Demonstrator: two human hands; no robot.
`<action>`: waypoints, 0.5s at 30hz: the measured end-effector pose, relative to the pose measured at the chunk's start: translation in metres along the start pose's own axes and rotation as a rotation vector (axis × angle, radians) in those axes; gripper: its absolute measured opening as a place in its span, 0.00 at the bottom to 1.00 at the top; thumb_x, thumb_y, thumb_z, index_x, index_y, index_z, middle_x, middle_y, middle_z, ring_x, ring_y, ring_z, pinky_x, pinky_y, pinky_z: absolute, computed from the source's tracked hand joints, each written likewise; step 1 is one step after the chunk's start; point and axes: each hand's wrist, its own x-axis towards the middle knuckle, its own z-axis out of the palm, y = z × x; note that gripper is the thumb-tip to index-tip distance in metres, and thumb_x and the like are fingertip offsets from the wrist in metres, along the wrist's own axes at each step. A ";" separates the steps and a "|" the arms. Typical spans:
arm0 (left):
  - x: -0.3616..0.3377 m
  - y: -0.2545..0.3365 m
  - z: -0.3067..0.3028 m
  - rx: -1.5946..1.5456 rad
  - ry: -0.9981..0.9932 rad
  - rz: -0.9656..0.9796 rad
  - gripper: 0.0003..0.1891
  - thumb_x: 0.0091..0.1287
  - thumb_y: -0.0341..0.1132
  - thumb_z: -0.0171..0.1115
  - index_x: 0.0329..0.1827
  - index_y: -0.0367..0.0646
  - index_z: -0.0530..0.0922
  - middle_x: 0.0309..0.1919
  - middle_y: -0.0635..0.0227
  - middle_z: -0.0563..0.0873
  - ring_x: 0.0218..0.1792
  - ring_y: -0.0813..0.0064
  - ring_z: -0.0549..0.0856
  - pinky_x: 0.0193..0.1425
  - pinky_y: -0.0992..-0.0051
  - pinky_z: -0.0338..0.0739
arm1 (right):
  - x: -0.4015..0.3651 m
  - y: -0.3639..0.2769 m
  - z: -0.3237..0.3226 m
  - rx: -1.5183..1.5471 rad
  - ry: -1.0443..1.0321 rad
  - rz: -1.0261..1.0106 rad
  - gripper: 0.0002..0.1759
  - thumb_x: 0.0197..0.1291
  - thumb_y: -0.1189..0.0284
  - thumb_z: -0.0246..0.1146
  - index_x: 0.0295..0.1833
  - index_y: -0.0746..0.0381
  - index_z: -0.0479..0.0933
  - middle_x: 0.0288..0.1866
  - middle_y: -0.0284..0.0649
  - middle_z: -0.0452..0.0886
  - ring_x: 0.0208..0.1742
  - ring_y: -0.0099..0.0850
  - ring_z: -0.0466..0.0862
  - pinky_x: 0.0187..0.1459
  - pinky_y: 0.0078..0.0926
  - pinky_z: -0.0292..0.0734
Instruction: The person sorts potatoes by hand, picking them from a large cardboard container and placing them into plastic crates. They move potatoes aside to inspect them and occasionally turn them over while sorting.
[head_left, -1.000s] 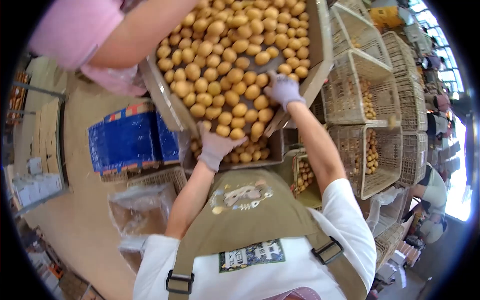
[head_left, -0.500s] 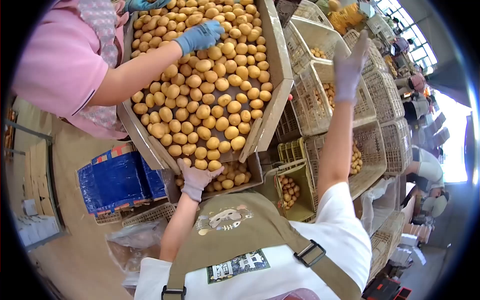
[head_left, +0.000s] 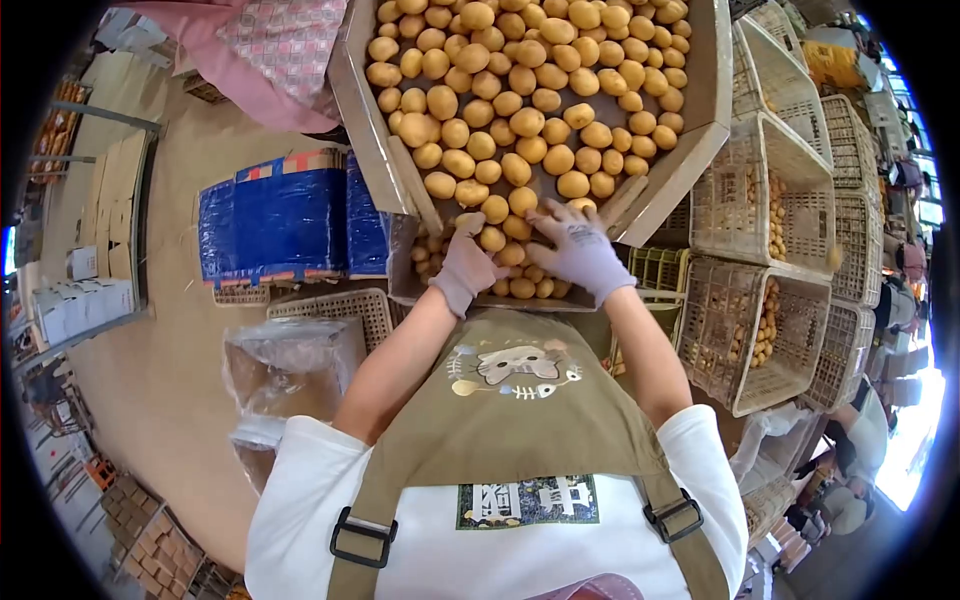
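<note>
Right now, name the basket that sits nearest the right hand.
The small yellow-green crate, just right of the right hand below the tray's corner; the other baskets are bigger, beige and stand farther right.

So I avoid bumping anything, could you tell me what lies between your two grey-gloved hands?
In the head view, several round yellow pieces of produce lie between the grey-gloved left hand and right hand, at the wooden tray's open end.

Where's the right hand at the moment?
Head view, centre: the right hand lies spread on the yellow fruit at the near lip of the wooden tray, just right of the left hand.
</note>
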 end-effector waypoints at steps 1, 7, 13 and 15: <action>0.011 0.001 -0.011 -0.048 0.040 -0.054 0.26 0.72 0.53 0.58 0.72 0.60 0.70 0.64 0.76 0.78 0.69 0.68 0.72 0.77 0.44 0.54 | 0.008 0.003 -0.008 0.101 0.027 0.116 0.31 0.64 0.50 0.62 0.70 0.51 0.77 0.73 0.47 0.73 0.74 0.50 0.71 0.76 0.54 0.56; 0.002 0.010 -0.008 -0.097 0.017 0.122 0.35 0.73 0.64 0.54 0.78 0.59 0.64 0.76 0.67 0.67 0.77 0.58 0.64 0.77 0.41 0.61 | 0.037 0.004 -0.016 0.013 0.186 0.187 0.21 0.62 0.54 0.66 0.56 0.51 0.85 0.75 0.51 0.71 0.75 0.51 0.69 0.73 0.54 0.61; 0.013 0.011 -0.006 -0.195 -0.258 0.120 0.47 0.67 0.76 0.48 0.84 0.60 0.53 0.82 0.67 0.57 0.81 0.50 0.57 0.76 0.30 0.57 | 0.082 -0.028 -0.023 0.084 0.249 0.066 0.13 0.63 0.64 0.63 0.50 0.55 0.84 0.55 0.43 0.84 0.50 0.45 0.86 0.52 0.43 0.80; 0.015 0.008 -0.006 -0.200 -0.269 0.110 0.52 0.64 0.79 0.47 0.84 0.57 0.49 0.83 0.63 0.54 0.81 0.47 0.56 0.77 0.30 0.56 | 0.103 -0.058 -0.027 0.082 0.172 -0.018 0.20 0.65 0.71 0.58 0.62 0.50 0.80 0.57 0.44 0.83 0.53 0.46 0.85 0.53 0.43 0.80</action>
